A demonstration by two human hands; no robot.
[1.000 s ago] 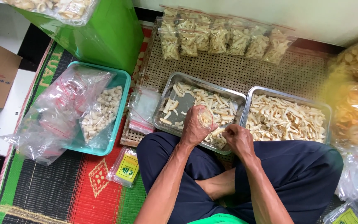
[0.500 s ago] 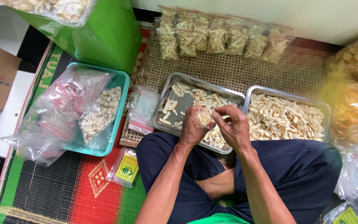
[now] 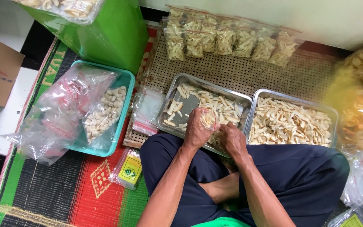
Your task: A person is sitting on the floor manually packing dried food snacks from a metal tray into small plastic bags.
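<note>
My left hand [image 3: 197,129] grips a small clear bag [image 3: 209,120] partly filled with pale chip sticks, held over the near edge of the left metal tray [image 3: 181,80]. My right hand [image 3: 232,139] is down in that tray's near right corner, fingers curled among the chip sticks [image 3: 221,107]; what they hold is hidden. A second metal tray [image 3: 257,94] heaped with the same sticks lies just to the right.
A row of filled small bags [image 3: 232,40] leans on the wall at the back of the woven mat [image 3: 240,71]. Empty clear bags [image 3: 148,109] lie left of the trays. A teal tub [image 3: 124,80] holds plastic bags. My crossed legs [image 3: 299,168] sit in front.
My right hand had risen to the mouth of the small bag half a second ago; it has now dropped back into the tray's near corner. The left hand stays put.
</note>
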